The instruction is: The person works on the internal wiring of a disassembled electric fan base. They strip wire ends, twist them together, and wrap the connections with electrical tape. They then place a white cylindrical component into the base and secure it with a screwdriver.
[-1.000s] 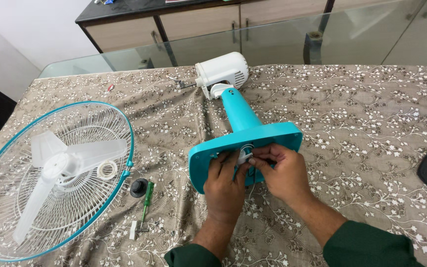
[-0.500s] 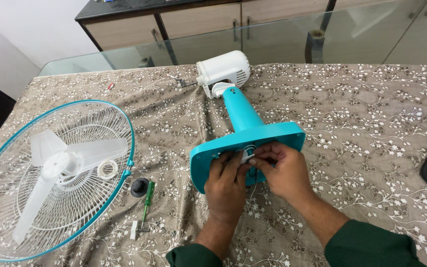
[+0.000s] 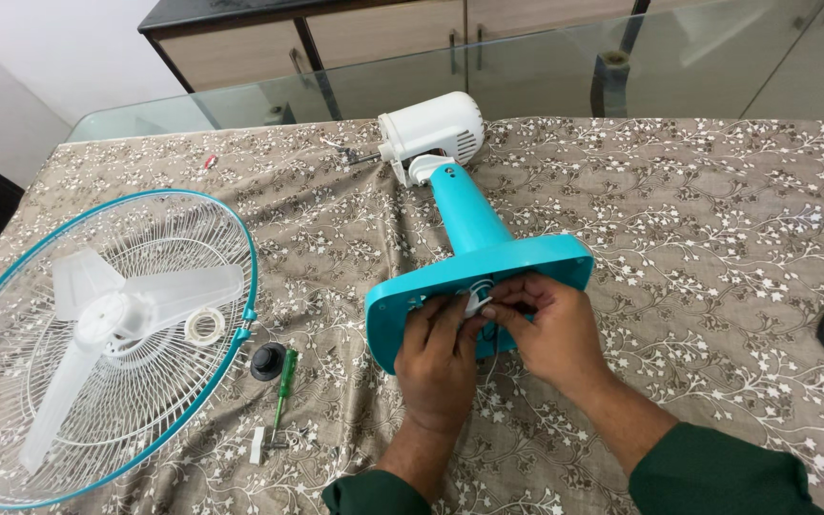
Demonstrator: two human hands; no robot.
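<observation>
**Q:** Where the head view looks down on the table, what is seen at the centre?

**A:** A teal fan base (image 3: 488, 272) is seen lying on its side on a floral cloth (image 3: 698, 219), its underside turned toward the person. Its teal neck runs up and away to a white motor (image 3: 431, 129) near the cloth's far edge, with a thin shaft sticking out to the left.

**Q:** How are the hands placed?

**A:** Both are pressed against the base's underside. The left hand (image 3: 439, 358) is curled, its fingers bent onto a small white part (image 3: 476, 300) at the middle of the underside. The right hand (image 3: 550, 329) is also curled, and its fingertips are pinched at the same white part. Whether the part is truly gripped cannot be told, since the fingers hide it. Dark green sleeves are seen at the bottom edge.

**Q:** What else is laid out?

**A:** On the left, a wire grille (image 3: 97, 343) with a teal rim is laid flat, with clear blades (image 3: 116, 319) resting in it. Just beside its rim, a black knob (image 3: 267, 361) and a green screwdriver (image 3: 283, 386) are found, well apart from the hands.
</observation>
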